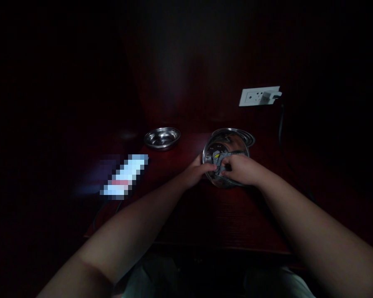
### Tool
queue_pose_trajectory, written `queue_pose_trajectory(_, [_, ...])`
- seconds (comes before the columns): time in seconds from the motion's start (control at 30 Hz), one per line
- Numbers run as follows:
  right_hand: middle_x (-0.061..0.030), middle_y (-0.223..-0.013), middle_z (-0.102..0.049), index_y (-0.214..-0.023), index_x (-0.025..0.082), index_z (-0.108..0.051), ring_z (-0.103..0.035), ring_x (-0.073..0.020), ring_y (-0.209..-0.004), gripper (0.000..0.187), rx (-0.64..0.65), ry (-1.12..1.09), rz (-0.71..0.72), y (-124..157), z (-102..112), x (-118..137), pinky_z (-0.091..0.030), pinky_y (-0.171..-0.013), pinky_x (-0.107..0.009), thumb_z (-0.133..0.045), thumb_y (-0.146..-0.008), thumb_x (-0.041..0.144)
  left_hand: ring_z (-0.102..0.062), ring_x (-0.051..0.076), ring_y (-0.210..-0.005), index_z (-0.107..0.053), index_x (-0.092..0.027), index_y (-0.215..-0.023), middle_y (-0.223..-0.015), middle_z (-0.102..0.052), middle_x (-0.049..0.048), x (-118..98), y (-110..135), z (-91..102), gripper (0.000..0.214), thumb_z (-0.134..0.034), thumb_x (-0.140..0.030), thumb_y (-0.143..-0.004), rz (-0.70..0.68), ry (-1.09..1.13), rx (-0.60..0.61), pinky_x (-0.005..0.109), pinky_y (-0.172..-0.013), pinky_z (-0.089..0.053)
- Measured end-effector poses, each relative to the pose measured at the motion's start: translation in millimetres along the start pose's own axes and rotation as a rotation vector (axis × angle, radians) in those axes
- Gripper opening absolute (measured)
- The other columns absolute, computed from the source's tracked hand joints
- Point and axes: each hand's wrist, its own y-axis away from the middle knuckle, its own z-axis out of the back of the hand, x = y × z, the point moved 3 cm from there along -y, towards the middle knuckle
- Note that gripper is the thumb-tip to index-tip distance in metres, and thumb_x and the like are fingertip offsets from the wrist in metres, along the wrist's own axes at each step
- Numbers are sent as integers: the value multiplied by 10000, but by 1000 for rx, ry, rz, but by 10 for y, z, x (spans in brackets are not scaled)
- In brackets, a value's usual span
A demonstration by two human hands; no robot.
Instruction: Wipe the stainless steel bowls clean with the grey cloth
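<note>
The steel bowl [233, 142] is gripped at its left rim by the left hand [197, 171] and tilted above the desk [224, 219]; a patterned cloth [219, 161] is pinched inside it by the right hand [240, 169]. If pressed too hard, the rim could be slipped loose. The far side is obstructed by stacked dishes [250, 138]; a separate dish [162, 138] and lit device [126, 178] are placed leftward.
</note>
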Motion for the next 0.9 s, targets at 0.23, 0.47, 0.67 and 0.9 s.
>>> queue_pose_trajectory(0.23, [-22, -672, -627, -760, 200, -651, -545, -164, -625, 131, 70, -103, 32, 17, -25, 30, -371, -579, -279, -584, -707, 298, -563, 257, -1013, -499, -166, -1150, -1105, -610, 103, 7, 4, 4, 595, -711, -226, -598, -35, 6, -9, 383, -845, -443])
queue_pose_trajectory(0.47, [-21, -717, -623, -803, 180, -632, -541, -159, -641, 156, 95, -335, 147, 22, -68, 86, -393, -599, -285, -564, -735, 303, -610, 215, -864, -538, -151, -1068, -901, -652, 67, 39, -13, 15, 485, -702, -267, -626, 1, 12, -15, 369, -802, -457])
queue_pose_trajectory(0.67, [-28, -826, -634, -953, 188, -606, -560, -169, -729, 211, 55, -497, 258, 35, -67, 188, -433, -676, -305, -533, -770, 262, -607, 186, -781, -566, -142, -986, -845, -648, 50, 54, -16, 41, 398, -687, -281, -633, 19, 6, -52, 338, -734, -471])
queue_pose_trajectory(0.9, [-28, -813, -587, -870, 172, -545, -543, -162, -770, 112, -47, -618, 304, 43, -39, 270, -438, -706, -311, -512, -801, 253, -594, 162, -734, -586, -138, -941, -782, -628, 35, 46, -18, 38, 364, -692, -303, -634, 46, 5, -38, 302, -679, -471])
